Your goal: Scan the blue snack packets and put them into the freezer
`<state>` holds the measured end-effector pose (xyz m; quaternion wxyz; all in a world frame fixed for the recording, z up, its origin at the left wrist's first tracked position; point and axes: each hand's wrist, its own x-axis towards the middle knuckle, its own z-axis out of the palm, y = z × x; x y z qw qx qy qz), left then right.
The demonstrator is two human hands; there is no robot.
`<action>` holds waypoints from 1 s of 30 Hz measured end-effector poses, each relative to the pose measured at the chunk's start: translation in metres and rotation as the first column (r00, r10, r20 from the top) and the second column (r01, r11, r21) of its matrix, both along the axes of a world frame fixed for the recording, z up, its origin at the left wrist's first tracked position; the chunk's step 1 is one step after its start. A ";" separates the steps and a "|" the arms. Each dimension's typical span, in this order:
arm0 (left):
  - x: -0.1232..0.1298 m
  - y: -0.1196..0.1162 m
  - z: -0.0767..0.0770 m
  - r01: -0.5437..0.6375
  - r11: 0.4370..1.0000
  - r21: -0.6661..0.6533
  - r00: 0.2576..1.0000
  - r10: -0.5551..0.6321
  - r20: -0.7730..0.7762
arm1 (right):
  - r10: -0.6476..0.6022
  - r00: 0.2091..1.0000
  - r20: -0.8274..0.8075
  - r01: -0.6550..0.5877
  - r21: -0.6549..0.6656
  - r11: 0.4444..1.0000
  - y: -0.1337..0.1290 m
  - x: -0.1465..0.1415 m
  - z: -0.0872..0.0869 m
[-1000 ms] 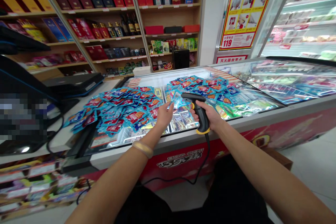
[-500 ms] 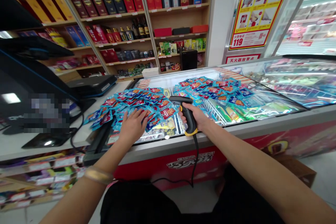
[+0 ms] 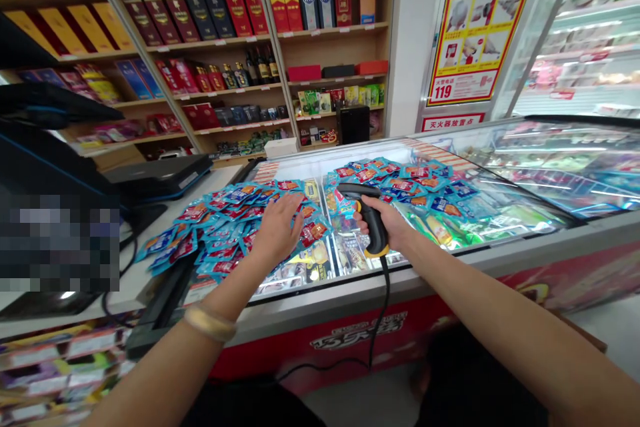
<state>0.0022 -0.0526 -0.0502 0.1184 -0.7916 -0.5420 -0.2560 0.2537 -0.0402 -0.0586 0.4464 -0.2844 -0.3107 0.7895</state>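
Note:
My right hand [image 3: 393,221] is wrapped round the handle of a black and yellow barcode scanner [image 3: 376,230], its head pointing left and its cord hanging down. My left hand [image 3: 277,229] is over the right part of a heap of small blue and red snack packets [image 3: 225,230], fingers stretched out; whether it touches them I cannot tell. Beyond the scanner, more of these packets [image 3: 400,181] lie in a second heap. Both heaps rest on the glass top of a chest freezer [image 3: 453,255].
A counter with a dark monitor [image 3: 50,167] and a black box-shaped device [image 3: 160,173] stands at the left. Shelves of boxed bottles [image 3: 220,13] line the back. The scanner's cord [image 3: 383,313] hangs along the freezer's red front. Frozen goods [image 3: 450,230] show under the glass.
My left hand has moved right and away from me over the packets. The scanner in my right hand has shifted slightly right. The camera view has tilted up a little.

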 end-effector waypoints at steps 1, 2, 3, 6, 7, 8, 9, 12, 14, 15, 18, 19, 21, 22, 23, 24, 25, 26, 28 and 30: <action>0.009 0.012 0.002 0.032 0.999 -0.010 0.999 -0.032 0.019 | -0.029 1.000 0.007 0.029 0.006 1.000 0.006 0.007 0.001; 0.019 0.024 0.005 0.060 0.998 -0.022 0.997 -0.059 0.041 | -0.058 0.998 0.012 0.058 0.011 0.998 0.012 0.015 0.003; 0.029 0.038 0.007 0.083 0.996 -0.038 0.995 -0.080 0.065 | -0.083 0.996 0.014 0.083 0.014 0.996 0.018 0.023 0.004; 0.059 0.085 0.013 0.119 0.986 -0.114 0.985 -0.103 0.139 | -0.137 0.991 0.003 0.137 0.002 0.991 0.039 0.047 0.007; 0.070 0.102 0.014 0.117 0.983 -0.144 0.983 -0.093 0.160 | -0.149 0.989 -0.002 0.149 -0.005 0.989 0.047 0.055 0.008; 0.079 0.119 0.015 0.107 0.979 -0.176 0.981 -0.075 0.178 | -0.164 0.987 -0.002 0.163 -0.013 0.986 0.054 0.063 0.009; 0.089 0.136 0.016 0.093 0.973 -0.210 0.980 -0.052 0.193 | -0.177 0.984 0.000 0.177 -0.020 0.984 0.061 0.070 0.010; 0.115 0.187 0.017 0.052 0.947 -0.316 0.978 0.016 0.208 | -0.208 0.978 -0.004 0.208 -0.030 0.978 0.078 0.089 0.011; 0.128 0.217 0.015 0.032 0.925 -0.378 0.983 0.039 0.180 | -0.225 0.974 -0.006 0.225 -0.033 0.974 0.085 0.096 0.010; 0.133 0.232 0.013 0.024 0.915 -0.402 0.987 0.043 0.156 | -0.232 0.973 -0.006 0.231 -0.035 0.972 0.087 0.099 0.009; 0.144 0.266 0.005 -0.018 0.881 -0.473 0.994 0.065 0.085 | -0.219 0.976 -0.010 0.219 -0.036 0.975 0.086 0.100 0.007; 0.147 0.273 0.002 -0.027 0.863 -0.504 0.995 0.072 0.069 | -0.222 0.975 -0.014 0.221 -0.042 0.974 0.085 0.099 0.008; 0.152 0.282 -0.003 -0.024 0.831 -0.555 0.997 0.062 0.050 | -0.216 0.976 -0.008 0.216 -0.050 0.975 0.083 0.096 0.010; 0.154 0.284 -0.005 -0.007 0.821 -0.571 0.998 0.042 0.047 | -0.226 0.974 0.001 0.225 -0.059 0.972 0.082 0.094 0.012; 0.156 0.282 -0.007 0.018 0.816 -0.578 0.999 0.014 0.051 | -0.238 0.971 0.010 0.238 -0.067 0.969 0.082 0.093 0.013; 0.157 0.279 -0.009 0.045 0.815 -0.577 0.998 -0.014 0.059 | -0.252 0.968 0.021 0.253 -0.076 0.965 0.081 0.092 0.014; 0.157 0.274 -0.011 0.069 0.816 -0.573 0.997 -0.034 0.071 | -0.266 0.964 0.029 0.267 -0.081 0.960 0.081 0.091 0.015; 0.157 0.267 -0.012 0.088 0.818 -0.569 0.995 -0.047 0.087 | -0.277 0.960 0.035 0.279 -0.083 0.957 0.081 0.090 0.015; 0.157 0.249 -0.014 0.111 0.825 -0.554 0.992 -0.058 0.114 | -0.287 0.957 0.047 0.290 -0.073 0.954 0.080 0.090 0.013; 0.158 0.228 -0.016 0.109 0.838 -0.534 0.991 -0.048 0.126 | -0.291 0.955 0.063 0.295 -0.053 0.954 0.077 0.091 0.010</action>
